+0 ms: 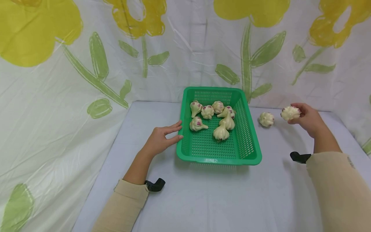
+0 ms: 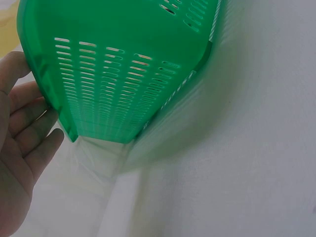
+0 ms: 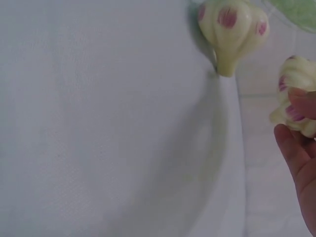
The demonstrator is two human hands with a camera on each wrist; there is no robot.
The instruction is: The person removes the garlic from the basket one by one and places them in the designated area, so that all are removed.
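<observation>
My right hand (image 1: 310, 118) pinches a garlic bulb (image 1: 290, 113), cream with purple patches, held over the table's far right. Just left of it, another garlic bulb (image 1: 266, 119) lies on the table; the right wrist view shows that bulb (image 3: 232, 29) with its stem toward the camera. A green plastic basket (image 1: 217, 160) with slotted walls stands mid-table, and several garlic bulbs (image 1: 221, 132) lie inside it. At the basket's left rim is my left hand (image 1: 159, 139), fingers extended, their tips touching the rim. The left wrist view shows these fingers (image 2: 37, 118) beside the basket wall (image 2: 113, 64).
A white cloth covers the table (image 1: 214, 196). Behind it hangs a pale curtain (image 1: 185, 61) with yellow flowers and green leaves, meeting the table's far edge. Black wrist cameras (image 1: 155, 185) sit on both wrists.
</observation>
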